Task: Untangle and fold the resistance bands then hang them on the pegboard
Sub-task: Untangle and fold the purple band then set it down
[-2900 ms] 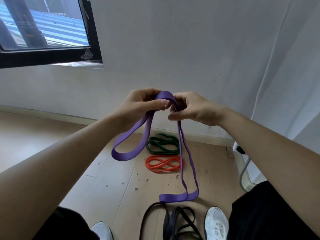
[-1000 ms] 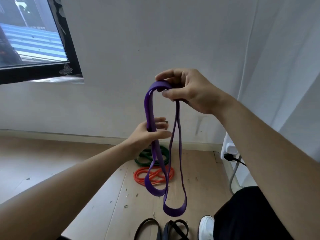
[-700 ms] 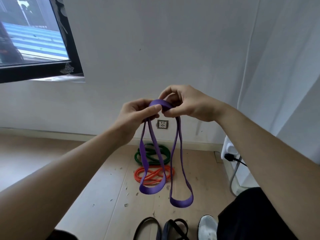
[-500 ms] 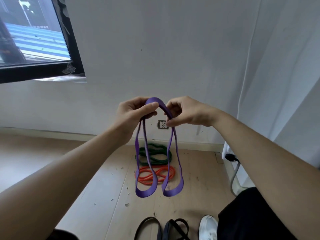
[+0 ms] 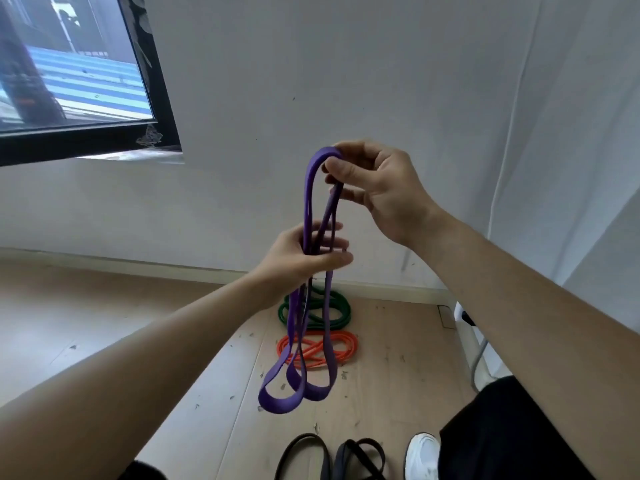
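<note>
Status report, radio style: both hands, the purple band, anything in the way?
Right hand pinches top fold of purple band. Left hand grips its strands lower down. Loops hang clear above green band and orange band on floor.

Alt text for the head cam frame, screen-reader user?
Two bare hands hold a folded purple resistance band before a white wall: the right hand pinches its top bend, the left hand grips the strands lower down, two loops dangling. A green band, an orange band and black bands lie on the floor below.
</note>
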